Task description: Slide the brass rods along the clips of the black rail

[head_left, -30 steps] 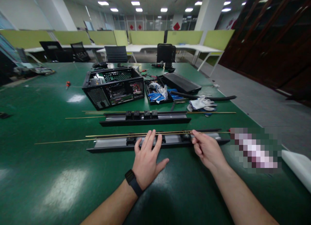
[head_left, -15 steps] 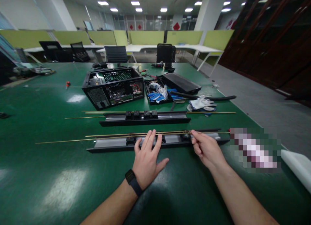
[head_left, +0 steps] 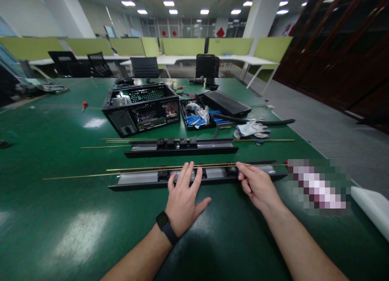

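Observation:
A long black channel (head_left: 136,185) with a pale inner strip lies across the table in front of me. Several black blocks (head_left: 163,174) sit in it, partly covered by my hands. Thin brass rods (head_left: 133,169) run lengthwise over the channel. My left hand (head_left: 184,198) lies over its middle with the fingers spread, the fingertips at the rods. Farther right, my right hand (head_left: 259,188) pinches a brass rod (head_left: 75,176) between thumb and forefinger; that rod's left end reaches well past the channel.
Behind lies a second channel (head_left: 182,152) with blocks and brass rods. Farther back stand an open black computer case (head_left: 141,110), a tray with gloves (head_left: 197,118) and a black panel (head_left: 226,103). White gloves (head_left: 252,129) lie at right, near a blurred patch (head_left: 317,188).
My right hand has shifted slightly left, and the left end of the pinched rod sticks out a little farther. My left hand stays in place.

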`<action>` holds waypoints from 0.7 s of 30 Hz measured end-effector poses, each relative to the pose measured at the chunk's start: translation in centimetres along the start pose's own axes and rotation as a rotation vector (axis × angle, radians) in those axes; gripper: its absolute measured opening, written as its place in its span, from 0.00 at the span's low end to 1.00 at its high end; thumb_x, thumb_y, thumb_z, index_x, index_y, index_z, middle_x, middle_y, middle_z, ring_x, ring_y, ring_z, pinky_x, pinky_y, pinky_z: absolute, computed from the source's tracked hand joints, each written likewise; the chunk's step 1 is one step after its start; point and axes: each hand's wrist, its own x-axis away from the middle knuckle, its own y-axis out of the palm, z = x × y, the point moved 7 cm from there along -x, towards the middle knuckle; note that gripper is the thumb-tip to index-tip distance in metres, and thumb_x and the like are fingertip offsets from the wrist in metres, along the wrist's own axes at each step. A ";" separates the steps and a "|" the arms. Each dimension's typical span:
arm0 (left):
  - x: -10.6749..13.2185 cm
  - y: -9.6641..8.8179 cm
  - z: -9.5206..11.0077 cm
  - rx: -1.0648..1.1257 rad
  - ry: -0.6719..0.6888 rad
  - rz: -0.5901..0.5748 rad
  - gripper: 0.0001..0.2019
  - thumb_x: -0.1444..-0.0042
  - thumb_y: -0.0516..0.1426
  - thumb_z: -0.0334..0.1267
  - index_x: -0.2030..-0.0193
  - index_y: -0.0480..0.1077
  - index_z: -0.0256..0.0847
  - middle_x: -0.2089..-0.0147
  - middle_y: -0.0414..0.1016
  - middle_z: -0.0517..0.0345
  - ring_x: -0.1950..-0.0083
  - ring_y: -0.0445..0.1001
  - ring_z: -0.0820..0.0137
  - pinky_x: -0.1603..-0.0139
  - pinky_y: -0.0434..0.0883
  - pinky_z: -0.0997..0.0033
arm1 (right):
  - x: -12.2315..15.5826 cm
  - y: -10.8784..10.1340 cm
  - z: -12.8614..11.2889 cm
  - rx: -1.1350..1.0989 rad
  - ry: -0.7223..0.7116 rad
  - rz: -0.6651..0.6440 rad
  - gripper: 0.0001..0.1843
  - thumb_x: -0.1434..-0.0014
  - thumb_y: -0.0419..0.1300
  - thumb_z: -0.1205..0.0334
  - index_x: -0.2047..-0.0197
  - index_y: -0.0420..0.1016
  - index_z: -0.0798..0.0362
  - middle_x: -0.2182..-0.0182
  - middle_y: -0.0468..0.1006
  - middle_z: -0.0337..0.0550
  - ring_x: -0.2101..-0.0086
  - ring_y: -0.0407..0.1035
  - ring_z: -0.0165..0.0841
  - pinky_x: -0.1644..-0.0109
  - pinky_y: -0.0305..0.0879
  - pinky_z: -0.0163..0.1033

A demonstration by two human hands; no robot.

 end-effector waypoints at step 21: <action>0.1 0.1 0.0 0.010 0.002 0.013 0.36 0.41 0.60 0.50 0.28 0.55 0.43 0.24 0.47 0.43 0.25 0.49 0.52 0.31 0.51 0.44 | -0.1 0.0 0.1 0.006 -0.013 -0.004 0.22 0.53 0.74 0.48 0.66 0.76 0.57 0.80 0.73 0.37 0.91 0.54 0.20 0.91 0.38 0.26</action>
